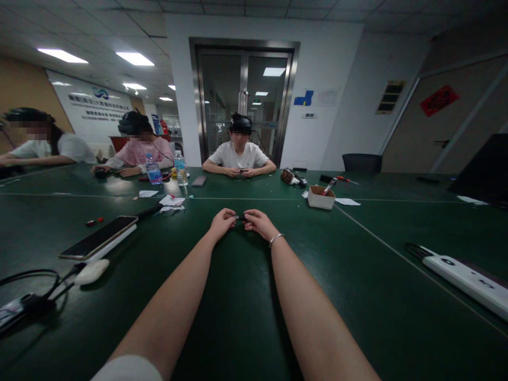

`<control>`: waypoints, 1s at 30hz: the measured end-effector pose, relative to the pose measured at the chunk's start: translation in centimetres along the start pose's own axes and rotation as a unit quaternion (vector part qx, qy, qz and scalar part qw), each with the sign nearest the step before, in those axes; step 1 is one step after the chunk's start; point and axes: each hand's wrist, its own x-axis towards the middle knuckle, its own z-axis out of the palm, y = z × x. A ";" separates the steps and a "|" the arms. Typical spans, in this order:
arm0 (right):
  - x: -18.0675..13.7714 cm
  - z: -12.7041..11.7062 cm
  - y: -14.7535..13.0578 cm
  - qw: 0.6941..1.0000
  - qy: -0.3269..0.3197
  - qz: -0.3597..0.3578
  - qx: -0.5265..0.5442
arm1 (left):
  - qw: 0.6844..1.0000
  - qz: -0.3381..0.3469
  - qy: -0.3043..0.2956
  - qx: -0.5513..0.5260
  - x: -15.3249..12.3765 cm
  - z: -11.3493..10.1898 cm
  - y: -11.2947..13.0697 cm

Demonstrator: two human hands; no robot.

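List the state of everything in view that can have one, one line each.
Left hand: pinching the dark piece
Right hand: pinching the dark piece
Dark piece: held between both hands
Phone: face up, screen dark
Left bottle: upright
Right bottle: upright
Box: open-topped, holding something
Glass doors: closed
Ceiling light: on

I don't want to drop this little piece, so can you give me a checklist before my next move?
1. Small dark object held at both ends by left hand and right hand: ok.
2. Bracelet on the right wrist, apart from the object: ok.
3. Phone apart from the left hand: ok.
4. Small open box apart from the right hand: ok.
5. Object's finer details readable: cannot tell; too small.
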 end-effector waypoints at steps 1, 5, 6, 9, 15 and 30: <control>0.0 0.0 0.0 1.000 0.001 0.000 0.001 | 1.000 -0.002 -0.001 -0.005 0.0 0.0 0.0; 0.1 0.0 0.1 1.000 0.000 -0.006 0.006 | 0.999 -0.008 -0.003 -0.033 -0.1 0.0 0.3; 0.1 0.0 0.1 1.000 0.000 -0.006 0.006 | 0.999 -0.008 -0.005 -0.038 -0.2 0.1 0.4; 0.1 -0.1 0.1 1.000 -0.001 -0.007 0.005 | 0.999 -0.007 -0.006 -0.044 -0.5 0.1 0.8; 0.2 -0.2 0.3 1.000 0.002 -0.012 0.001 | 0.998 -0.028 -0.010 -0.056 -0.4 0.1 0.9; 0.0 -0.3 0.2 0.999 -0.023 -0.024 -0.004 | 0.999 0.031 -0.005 -0.026 -0.4 -0.1 0.3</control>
